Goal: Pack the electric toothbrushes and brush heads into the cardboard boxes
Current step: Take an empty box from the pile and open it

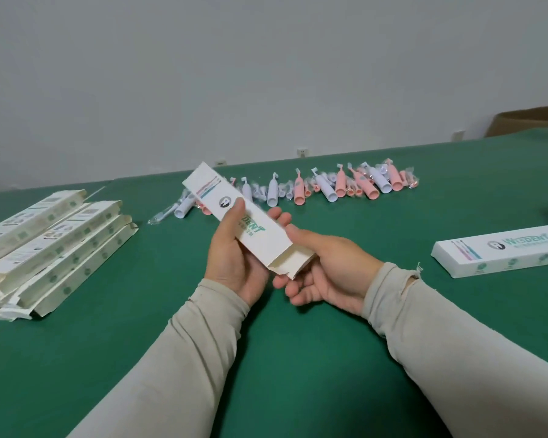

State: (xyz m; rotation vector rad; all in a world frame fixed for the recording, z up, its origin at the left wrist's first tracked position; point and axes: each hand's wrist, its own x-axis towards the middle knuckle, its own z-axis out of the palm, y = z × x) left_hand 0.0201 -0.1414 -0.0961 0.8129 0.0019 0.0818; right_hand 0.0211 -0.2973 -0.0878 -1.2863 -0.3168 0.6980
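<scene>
Just above the green table (298,358), the left hand (231,260) grips a long white cardboard box (247,221) round its middle, thumb on the printed face; the right hand (323,273) cups the box's near end, where the flap stands open; toothbrushes and brush heads (329,184) lie in a row farther back, well apart; flat boxes (51,248) are stacked at the left; one closed box (503,254) lies at the right.
</scene>
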